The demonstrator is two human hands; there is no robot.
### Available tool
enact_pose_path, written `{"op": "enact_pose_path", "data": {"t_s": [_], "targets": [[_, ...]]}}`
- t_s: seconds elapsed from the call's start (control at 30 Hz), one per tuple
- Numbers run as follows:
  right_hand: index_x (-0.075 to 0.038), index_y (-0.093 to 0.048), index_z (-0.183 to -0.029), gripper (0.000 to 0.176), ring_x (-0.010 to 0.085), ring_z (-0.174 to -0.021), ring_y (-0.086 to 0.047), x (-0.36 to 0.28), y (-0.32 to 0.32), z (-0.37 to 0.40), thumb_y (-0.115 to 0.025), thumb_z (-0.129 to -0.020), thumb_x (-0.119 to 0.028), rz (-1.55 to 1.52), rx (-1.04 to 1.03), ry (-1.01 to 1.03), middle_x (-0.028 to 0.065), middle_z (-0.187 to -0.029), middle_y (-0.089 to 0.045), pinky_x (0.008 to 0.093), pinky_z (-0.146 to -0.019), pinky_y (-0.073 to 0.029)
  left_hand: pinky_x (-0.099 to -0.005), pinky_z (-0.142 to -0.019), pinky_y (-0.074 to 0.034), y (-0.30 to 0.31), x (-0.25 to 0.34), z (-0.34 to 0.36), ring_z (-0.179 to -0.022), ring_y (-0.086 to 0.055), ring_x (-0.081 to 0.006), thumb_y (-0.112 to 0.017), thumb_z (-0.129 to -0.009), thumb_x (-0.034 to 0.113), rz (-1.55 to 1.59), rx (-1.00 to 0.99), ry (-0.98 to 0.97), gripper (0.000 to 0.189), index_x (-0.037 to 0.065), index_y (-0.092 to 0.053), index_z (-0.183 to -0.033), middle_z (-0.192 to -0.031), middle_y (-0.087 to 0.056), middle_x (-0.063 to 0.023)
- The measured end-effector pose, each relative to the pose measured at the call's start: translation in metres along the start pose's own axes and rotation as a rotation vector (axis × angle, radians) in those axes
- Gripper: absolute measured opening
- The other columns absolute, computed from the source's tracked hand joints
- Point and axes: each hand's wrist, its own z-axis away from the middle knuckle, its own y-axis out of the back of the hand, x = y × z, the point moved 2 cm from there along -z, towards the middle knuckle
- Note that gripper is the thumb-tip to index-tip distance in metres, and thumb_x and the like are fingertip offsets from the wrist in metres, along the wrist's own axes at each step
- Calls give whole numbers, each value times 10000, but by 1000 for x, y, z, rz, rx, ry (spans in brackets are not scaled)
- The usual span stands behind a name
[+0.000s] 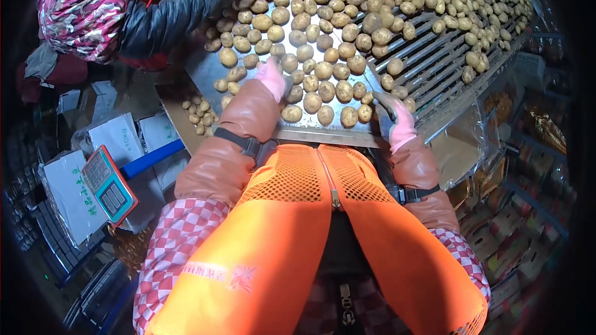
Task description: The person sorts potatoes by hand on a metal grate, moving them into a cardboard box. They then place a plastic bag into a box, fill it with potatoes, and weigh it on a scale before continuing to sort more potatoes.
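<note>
- Potatoes (343,92) lie loose on the metal table (202,77); a sloppy sweep could roll some off.
- My left hand (271,78) is among them; can't tell its grip or openness.
- My right hand (398,118) is loosely open, seemingly empty; careless reaching could jam it in the slats (428,65).

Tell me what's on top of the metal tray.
Loose potatoes are spread over the metal tray, with the left hand among them and the right hand by its right edge. Anything directly beneath the potatoes is hidden.
</note>
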Motion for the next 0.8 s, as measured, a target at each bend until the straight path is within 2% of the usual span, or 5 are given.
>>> {"op": "enact_pose_path", "data": {"t_s": [0.37,0.53,0.57,0.67,0.8], "targets": [[-49,-680,-1198,286,290,-1060,-670,-6,0,-23,-656,-916,-91,-32,-28,33,155,-1096,-704,356,-955,-496,-386,-941,-523,36,2,44,-1044,-657,-313,-771,-744,168,305,170,-108,539,89,-605,-1251,-1150,-650,-197],[-79,-661,-1260,325,222,-1004,-683,-15,-6,-45,-638,-936,-100,-373,-154,-449,144,-1088,-708,323,-879,-520,-303,-642,-554,58,-157,32,-764,-615,-166,-712,-830,-19,554,544,-133,431,2,-556,-1231,-1006,-623,-115],[-111,-660,-1269,332,209,-994,-680,-23,-9,-53,-641,-938,-100,-238,-161,-191,136,-1095,-704,306,-859,-520,-323,-708,-564,86,-157,52,-808,-630,-193,-747,-834,51,934,393,128,460,8,-553,-1249,-1033,-628,-135],[-151,-618,-1319,394,326,-1107,-649,-64,-31,-91,-620,-925,-126,223,-319,-124,116,-1229,-668,382,-948,-507,-370,-893,-527,83,-207,48,-984,-649,-276,-767,-789,120,34,723,40,544,62,-592,-1301,-1074,-657,-175],[-191,-545,-1361,460,345,-1237,-559,-39,-80,-113,-549,-906,-122,539,-509,-94,131,-1373,-551,422,-1033,-454,-410,-971,-493,76,-138,67,-1095,-635,-348,-731,-852,233,106,605,-282,378,79,-676,-1193,-1179,-650,-201]]}}
